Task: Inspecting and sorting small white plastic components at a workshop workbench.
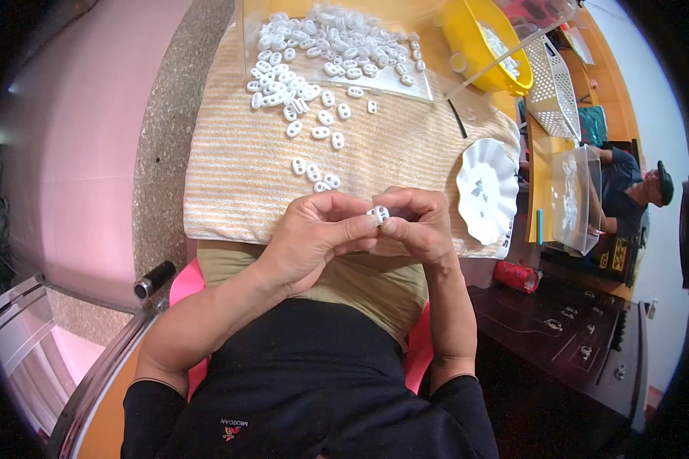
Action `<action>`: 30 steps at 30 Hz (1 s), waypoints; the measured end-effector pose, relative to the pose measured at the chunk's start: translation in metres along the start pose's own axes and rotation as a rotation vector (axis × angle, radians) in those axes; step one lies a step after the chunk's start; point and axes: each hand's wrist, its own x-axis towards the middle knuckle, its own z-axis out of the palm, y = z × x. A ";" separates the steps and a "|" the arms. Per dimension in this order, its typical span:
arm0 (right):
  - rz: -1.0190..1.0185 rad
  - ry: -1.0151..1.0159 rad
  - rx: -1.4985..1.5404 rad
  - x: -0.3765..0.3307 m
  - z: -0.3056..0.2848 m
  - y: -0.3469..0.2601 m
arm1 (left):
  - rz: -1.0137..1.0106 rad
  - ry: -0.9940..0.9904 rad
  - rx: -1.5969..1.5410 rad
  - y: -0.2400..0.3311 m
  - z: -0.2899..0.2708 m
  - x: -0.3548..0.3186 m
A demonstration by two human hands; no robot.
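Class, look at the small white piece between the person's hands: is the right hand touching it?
Touching. The head view shows the right hand pinching the small white piece with its fingertips, no gap visible, while the left hand grips it too.

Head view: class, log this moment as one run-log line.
left hand: pinches white toggle | right hand: pinches same toggle | striped towel: loose toggles | white dish: right

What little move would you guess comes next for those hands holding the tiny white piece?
Probably setting it down and reaching forward for another: both the left hand and right hand pinch one white two-hole piece, while loose ones lie just ahead on the striped towel.
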 end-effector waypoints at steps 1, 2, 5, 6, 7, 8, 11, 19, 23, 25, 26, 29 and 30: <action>-0.017 0.007 0.002 0.000 0.002 -0.001 | 0.001 -0.001 0.002 0.001 0.001 0.000; -0.034 0.014 0.003 0.000 0.003 -0.002 | -0.004 -0.028 -0.008 0.002 0.001 0.000; -0.095 -0.029 -0.045 0.002 0.003 -0.005 | -0.010 -0.070 -0.016 0.003 0.002 0.001; -0.096 -0.029 -0.046 0.002 0.003 -0.004 | -0.012 -0.084 -0.016 0.004 0.001 0.001; -0.130 -0.023 -0.074 0.003 0.002 -0.001 | -0.011 -0.083 -0.015 0.004 0.000 0.001; -0.164 -0.018 -0.103 0.004 0.002 0.000 | -0.013 -0.108 -0.015 0.004 -0.001 0.001; -0.186 -0.030 -0.166 0.003 0.000 -0.001 | -0.019 -0.148 -0.023 0.005 0.000 0.000; -0.149 -0.053 -0.077 -0.001 0.006 -0.006 | -0.030 -0.164 -0.019 0.001 -0.001 -0.001; -0.151 -0.067 -0.077 -0.002 0.008 -0.010 | -0.007 -0.180 -0.010 -0.001 0.000 -0.002; -0.154 -0.057 -0.064 -0.004 0.011 -0.012 | 0.004 -0.188 0.000 -0.002 0.001 -0.003; -0.155 -0.049 -0.051 -0.005 0.012 -0.013 | 0.003 -0.183 0.000 -0.001 0.003 -0.003; -0.136 -0.044 -0.030 -0.008 0.015 -0.017 | 0.023 -0.182 0.021 -0.003 0.003 -0.004; -0.177 -0.070 -0.087 -0.007 0.016 -0.016 | 0.045 -0.177 0.041 -0.003 0.002 -0.004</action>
